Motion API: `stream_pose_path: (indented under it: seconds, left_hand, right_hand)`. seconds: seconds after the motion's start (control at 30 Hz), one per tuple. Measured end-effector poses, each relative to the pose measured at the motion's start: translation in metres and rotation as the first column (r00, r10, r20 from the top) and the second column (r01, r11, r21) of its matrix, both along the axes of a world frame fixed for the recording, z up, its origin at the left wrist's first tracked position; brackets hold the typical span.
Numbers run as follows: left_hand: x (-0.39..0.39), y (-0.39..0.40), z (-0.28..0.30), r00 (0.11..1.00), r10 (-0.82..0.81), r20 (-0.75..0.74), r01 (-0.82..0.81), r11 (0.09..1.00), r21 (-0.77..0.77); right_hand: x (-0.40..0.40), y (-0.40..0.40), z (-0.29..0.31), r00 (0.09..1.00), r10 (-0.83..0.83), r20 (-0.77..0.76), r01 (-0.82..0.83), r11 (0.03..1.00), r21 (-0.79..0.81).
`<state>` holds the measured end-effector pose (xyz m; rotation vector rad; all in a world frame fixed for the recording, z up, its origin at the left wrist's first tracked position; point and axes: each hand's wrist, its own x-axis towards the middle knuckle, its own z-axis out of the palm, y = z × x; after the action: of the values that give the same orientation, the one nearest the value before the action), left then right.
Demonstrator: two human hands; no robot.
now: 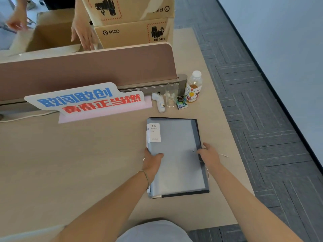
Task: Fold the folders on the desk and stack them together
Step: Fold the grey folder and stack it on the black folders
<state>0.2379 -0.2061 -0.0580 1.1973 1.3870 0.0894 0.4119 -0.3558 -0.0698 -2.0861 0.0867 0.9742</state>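
A closed grey folder point(176, 135) with a white "20 pockets" label lies flat on the beige desk point(70, 154), on top of at least one darker folder whose black edge shows along the right and bottom. My left hand point(151, 161) grips the stack's left spine edge, thumb on the cover. My right hand point(208, 155) holds the right edge, thumb on top and fingers at the side.
Behind the folders stand a white handheld device point(159, 102), a clear glass point(171, 95), a small printed box point(182, 103) and a drink bottle point(193, 87). A lettered sign point(87, 100) leans at the brown divider point(87, 70). Another person's hands point(83, 34) work beside cardboard boxes point(132, 32). The desk's edge runs close on the right.
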Motion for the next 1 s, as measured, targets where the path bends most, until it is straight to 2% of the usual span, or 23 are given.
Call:
stream_pose_path:
  seconds: [0.13, 0.33, 0.43, 0.53, 0.7, 0.83, 0.9, 1.0]
  left_hand:
    - [0.002, 0.008, 0.005, 0.994, 0.102, 0.035, -0.102, 0.995, -0.003]
    - [-0.001, 0.028, 0.007, 0.983, 0.17, 0.071, -0.156, 0.972, -0.175]
    - [-0.01, 0.034, 0.01, 0.979, 0.164, 0.123, -0.117, 0.94, -0.319]
    - [-0.021, 0.037, 0.015, 0.983, 0.107, 0.151, -0.052, 0.942, -0.333]
    - [-0.022, 0.037, 0.038, 0.974, 0.054, 0.222, -0.029, 0.993, -0.114]
    - [-0.021, 0.036, 0.064, 0.968, -0.09, 0.236, 0.058, 0.989, 0.137]
    - [-0.025, 0.037, 0.076, 0.956, -0.127, 0.263, 0.076, 0.977, 0.199]
    - [-0.04, 0.043, 0.087, 0.928, -0.208, 0.308, 0.116, 0.95, 0.291]
  right_hand:
    - [0.003, -0.004, 0.002, 0.988, -0.087, -0.128, 0.095, 0.994, 0.052]
    - [-0.002, -0.009, 0.003, 0.973, -0.123, -0.195, 0.142, 0.986, 0.089]
    - [-0.006, -0.011, 0.002, 0.972, -0.117, -0.202, 0.143, 0.983, 0.118]
    - [-0.013, -0.012, 0.003, 0.966, -0.118, -0.231, 0.149, 0.981, 0.124]
    - [-0.032, -0.008, 0.008, 0.958, -0.123, -0.259, 0.162, 0.977, 0.136]
    - [-0.042, 0.009, 0.021, 0.936, -0.186, -0.298, 0.232, 0.965, 0.125]
    - [-0.042, 0.021, 0.031, 0.886, -0.305, -0.35, 0.375, 0.914, 0.153]
    - [-0.039, 0.044, 0.054, 0.765, -0.429, -0.481, 0.602, 0.741, 0.296]
